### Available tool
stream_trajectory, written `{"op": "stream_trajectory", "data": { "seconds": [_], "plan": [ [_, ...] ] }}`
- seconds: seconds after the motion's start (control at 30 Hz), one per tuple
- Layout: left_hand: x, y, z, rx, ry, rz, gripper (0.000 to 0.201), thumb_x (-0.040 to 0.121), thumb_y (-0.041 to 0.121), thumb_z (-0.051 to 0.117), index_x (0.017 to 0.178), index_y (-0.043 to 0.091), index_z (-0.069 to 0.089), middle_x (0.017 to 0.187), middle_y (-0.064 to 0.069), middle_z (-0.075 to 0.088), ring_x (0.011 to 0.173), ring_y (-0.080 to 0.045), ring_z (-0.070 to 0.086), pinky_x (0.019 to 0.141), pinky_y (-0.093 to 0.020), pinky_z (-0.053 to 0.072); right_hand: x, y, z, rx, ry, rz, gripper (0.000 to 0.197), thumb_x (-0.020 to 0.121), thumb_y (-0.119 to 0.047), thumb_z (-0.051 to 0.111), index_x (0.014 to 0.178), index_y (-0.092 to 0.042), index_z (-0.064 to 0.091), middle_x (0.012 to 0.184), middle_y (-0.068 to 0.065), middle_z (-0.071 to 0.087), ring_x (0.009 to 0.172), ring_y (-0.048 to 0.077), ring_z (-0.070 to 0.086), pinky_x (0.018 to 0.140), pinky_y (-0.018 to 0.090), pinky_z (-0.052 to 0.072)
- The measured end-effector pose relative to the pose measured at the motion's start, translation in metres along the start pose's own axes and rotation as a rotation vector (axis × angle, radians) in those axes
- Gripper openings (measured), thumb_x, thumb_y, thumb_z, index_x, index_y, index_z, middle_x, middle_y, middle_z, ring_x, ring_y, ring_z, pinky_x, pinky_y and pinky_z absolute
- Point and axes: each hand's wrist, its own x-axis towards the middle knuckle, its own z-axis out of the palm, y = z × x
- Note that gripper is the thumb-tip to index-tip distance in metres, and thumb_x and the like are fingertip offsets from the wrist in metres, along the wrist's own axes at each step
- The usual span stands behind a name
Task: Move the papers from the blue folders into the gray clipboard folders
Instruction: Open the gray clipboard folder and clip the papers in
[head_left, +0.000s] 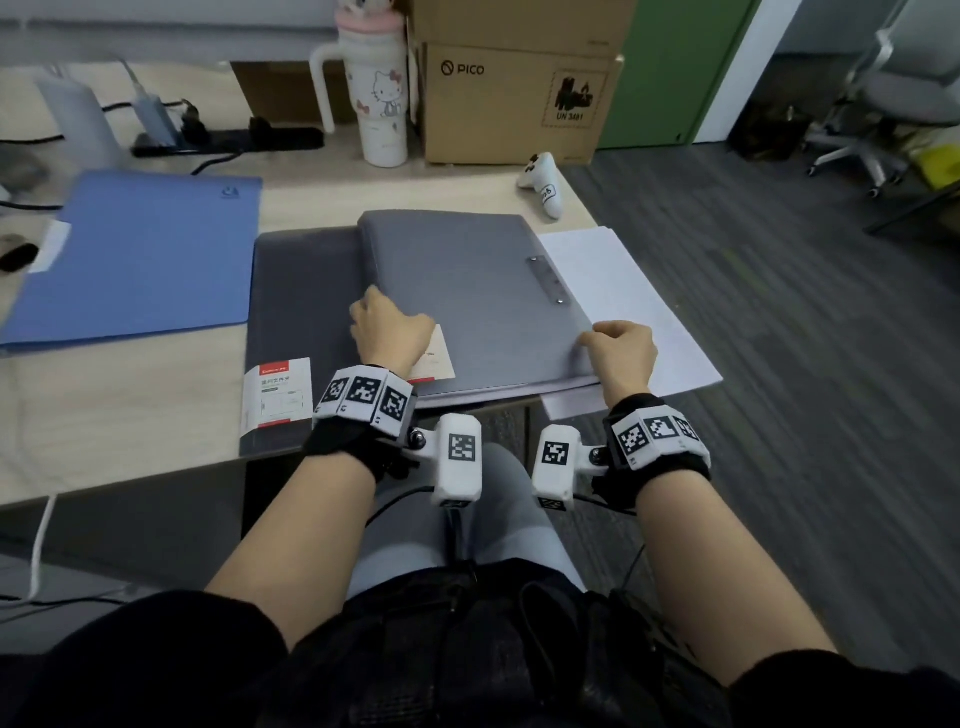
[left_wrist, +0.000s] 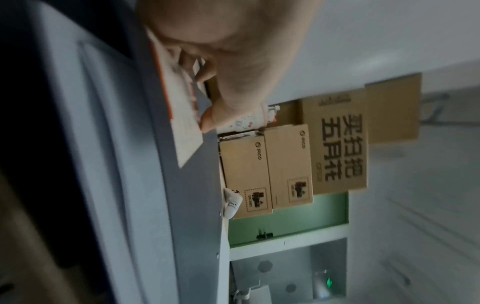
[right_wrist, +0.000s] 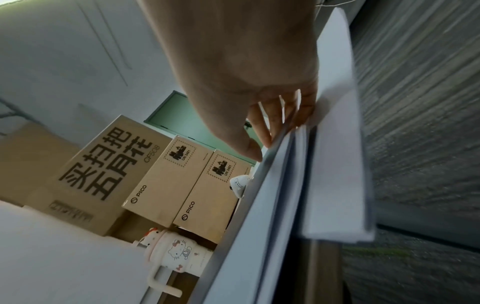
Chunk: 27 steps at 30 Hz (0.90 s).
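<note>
A closed gray clipboard folder (head_left: 467, 296) lies at the desk's front middle, on top of a second gray folder (head_left: 306, 312) that shows to its left. A stack of white papers (head_left: 623, 306) sticks out from under its right side, past the desk edge. My right hand (head_left: 618, 348) pinches the cover's right edge, thumb on top and fingers (right_wrist: 298, 115) beneath it, above the papers (right_wrist: 337, 164). With curled fingers, my left hand (head_left: 389, 327) holds the folder's left edge beside an orange-and-white label card (left_wrist: 187, 131). One closed blue folder (head_left: 135, 260) lies at the left.
A cartoon-cat tumbler (head_left: 379, 93) and cardboard boxes (head_left: 514, 98) stand at the back. A white controller (head_left: 545, 182) lies near the desk's right edge, a black power strip (head_left: 228, 140) at the back left. An office chair (head_left: 883, 119) stands on the carpet beyond.
</note>
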Motion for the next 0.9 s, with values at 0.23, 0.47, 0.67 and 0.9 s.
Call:
{"op": "stream_trajectory", "data": {
  "seconds": [0.23, 0.47, 0.67, 0.9],
  "plan": [
    [0.002, -0.002, -0.014, -0.555, -0.128, -0.19, 0.067, 0.093, 0.0, 0.051, 0.148, 0.006, 0.012, 0.106, -0.009, 0.051, 0.065, -0.015, 0.057, 0.052, -0.035, 0.048, 0.003, -0.015, 0.004, -0.192, -0.125, -0.024, 0.025, 0.079, -0.014, 0.066, 0.1, -0.001, 0.062, 0.1, 0.016, 0.063, 0.101, 0.034, 0.058, 0.078, 0.033, 0.045],
    [0.014, -0.012, -0.047, -0.643, -0.103, -0.062, 0.049, 0.088, -0.004, 0.056, 0.135, 0.004, 0.044, 0.124, -0.014, 0.061, 0.075, -0.017, 0.068, 0.054, -0.026, 0.057, 0.007, -0.032, 0.017, -0.142, -0.292, 0.047, 0.044, 0.075, -0.028, 0.076, 0.057, -0.016, 0.037, 0.057, 0.001, 0.035, 0.056, 0.019, 0.038, 0.058, 0.026, 0.036],
    [0.011, -0.022, -0.087, -0.63, -0.064, 0.043, 0.026, 0.089, -0.001, 0.055, 0.094, 0.023, 0.059, 0.087, 0.007, 0.067, 0.069, -0.01, 0.066, 0.068, -0.029, 0.058, -0.013, -0.054, 0.042, 0.128, -0.423, 0.08, 0.024, 0.08, -0.018, 0.073, 0.069, -0.012, 0.053, 0.062, -0.001, 0.048, 0.053, 0.011, 0.043, 0.036, 0.012, 0.031],
    [0.024, -0.055, -0.136, -0.22, 0.258, 0.089, 0.009, 0.081, 0.028, 0.059, 0.084, 0.019, 0.061, 0.083, 0.006, 0.065, 0.091, -0.029, 0.064, 0.09, -0.04, 0.051, -0.039, -0.08, 0.106, 0.301, -0.452, 0.028, 0.035, 0.075, -0.008, 0.076, 0.058, -0.016, 0.046, 0.058, -0.004, 0.057, 0.055, 0.01, 0.056, 0.046, 0.015, 0.041]
  ]
}}
